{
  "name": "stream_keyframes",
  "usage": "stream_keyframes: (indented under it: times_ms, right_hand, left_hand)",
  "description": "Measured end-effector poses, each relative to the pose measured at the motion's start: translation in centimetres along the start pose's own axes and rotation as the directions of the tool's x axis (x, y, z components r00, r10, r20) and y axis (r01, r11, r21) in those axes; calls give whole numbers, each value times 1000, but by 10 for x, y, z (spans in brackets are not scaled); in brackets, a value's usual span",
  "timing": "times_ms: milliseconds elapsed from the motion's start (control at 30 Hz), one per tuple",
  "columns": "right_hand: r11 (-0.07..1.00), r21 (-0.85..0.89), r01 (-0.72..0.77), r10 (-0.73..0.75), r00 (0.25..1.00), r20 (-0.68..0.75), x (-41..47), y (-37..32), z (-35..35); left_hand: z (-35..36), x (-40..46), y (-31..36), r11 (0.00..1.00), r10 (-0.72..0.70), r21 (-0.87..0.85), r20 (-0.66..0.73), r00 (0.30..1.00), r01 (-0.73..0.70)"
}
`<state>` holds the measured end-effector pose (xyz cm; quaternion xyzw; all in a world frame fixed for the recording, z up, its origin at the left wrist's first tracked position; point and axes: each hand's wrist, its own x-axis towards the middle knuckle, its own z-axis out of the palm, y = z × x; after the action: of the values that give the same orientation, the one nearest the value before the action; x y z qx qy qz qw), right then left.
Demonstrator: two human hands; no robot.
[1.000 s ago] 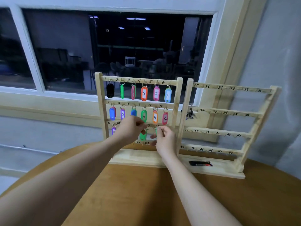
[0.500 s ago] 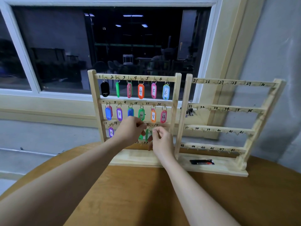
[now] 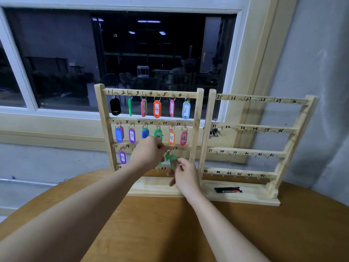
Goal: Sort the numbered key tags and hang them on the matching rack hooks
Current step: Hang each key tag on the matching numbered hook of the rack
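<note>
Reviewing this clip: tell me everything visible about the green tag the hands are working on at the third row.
The green tag is a translucent green plastic key tag, motion-blurred, so no number can be read. It hangs tilted below the third rail of the left rack, near the mark 18. The left hand pinches at its top by the rail, and the right hand holds its lower end. Whether its ring is on a hook cannot be told.

the left hand [image 3: 149, 154] covers the middle of the left rack [image 3: 196, 129]'s third rail, hiding its hooks and numbers between 14 and 18. the green tags [image 3: 171, 158] at the fingertips are blurred, numbers unreadable. both forearms run off the bottom edge. the small dark cluster [image 3: 213, 132] by 31 is too small to tell.
</note>
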<state>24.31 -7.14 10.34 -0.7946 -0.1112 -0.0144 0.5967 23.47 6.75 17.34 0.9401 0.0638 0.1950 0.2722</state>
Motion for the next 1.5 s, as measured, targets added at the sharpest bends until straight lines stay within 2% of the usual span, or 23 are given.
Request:
stream_keyframes:
  times_ms: [267, 567, 733, 1067, 1267, 1500]
  right_hand:
    - [999, -41, -25, 26, 999, 27, -11, 4, -14]
    - [989, -136, -50, 56, 997, 44, -35, 6, -44]
    - [982, -178, -56, 58, 998, 7, -65, 6, -93]
    - [966, -231, -114, 76, 983, -166, -137, 17, -218]
    - [904, -338, -260, 155, 939, -308, -183, 55, -319]
    - [774, -424, -471, 323, 869, -374, -234, 117, -411]
  left_hand:
    - [3, -10, 7, 998, -28, 56, -26, 999, 29]
    - [6, -31, 10, 995, -86, 47, 27, 996, 84]
    - [17, -60, 37, 998, -48, 48, 122, 991, 42]
    - [47, -116, 140, 995, 98, -57, 257, 961, -86]
    - [118, -146, 197, 979, 191, -141, 426, 884, -144]
    - [209, -187, 252, 953, 292, -245, 579, 761, -179]
